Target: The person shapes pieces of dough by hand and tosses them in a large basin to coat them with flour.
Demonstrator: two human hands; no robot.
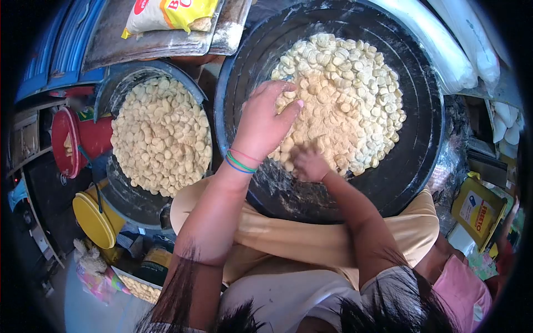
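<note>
Reaching over one basin (pixel 413 161): two hands (pixel 271 117) (pixel 310 164).

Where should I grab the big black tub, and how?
I'd grip the rim from outside: left hand at the left side, right hand at the right. The black tub is wide, round and open, so holding opposite edges should balance the pale pieces. Legs crowd its near side.

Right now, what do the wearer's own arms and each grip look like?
Thin pink, green and blue bands circle the wrist behind the left grip; none shows by the blurred right grip. Both forearms are uncovered; a white sleeve covers the right shoulder.
</note>
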